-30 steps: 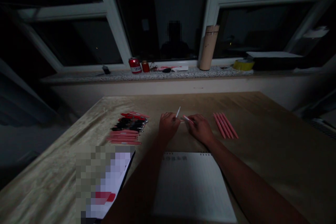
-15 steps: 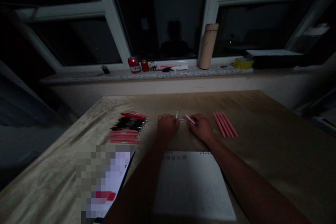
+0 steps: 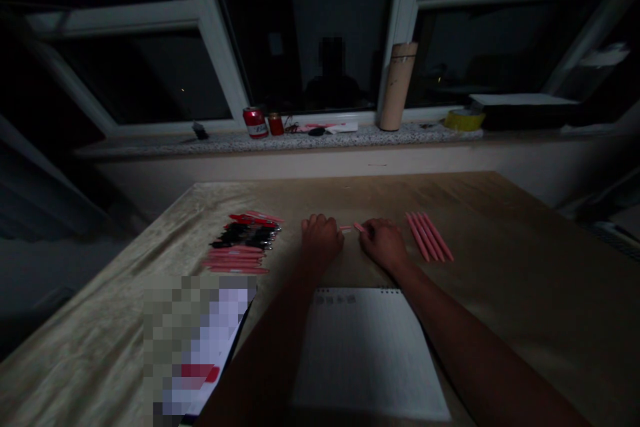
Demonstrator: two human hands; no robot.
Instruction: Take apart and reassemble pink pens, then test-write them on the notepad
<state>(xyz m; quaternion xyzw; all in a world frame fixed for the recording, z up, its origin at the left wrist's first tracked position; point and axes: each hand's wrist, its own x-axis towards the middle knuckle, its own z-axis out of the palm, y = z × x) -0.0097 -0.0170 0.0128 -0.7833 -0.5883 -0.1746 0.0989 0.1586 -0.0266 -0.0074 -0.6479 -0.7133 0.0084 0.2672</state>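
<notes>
- Right hand [image 3: 384, 241] pinches pink barrel [image 3: 359, 227]; slack grip might drop it.
- Left hand [image 3: 321, 239] curled; from here, can't tell on what.
- Pink bit [image 3: 345, 228] between hands; a nudge could roll it.

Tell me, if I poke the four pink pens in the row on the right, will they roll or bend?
The pink pens might roll sideways, since they look long and slim and lie on their sides on the cloth. They'll probably stay stiff, because each looks straight. Being so thin, they're likely light.
</notes>
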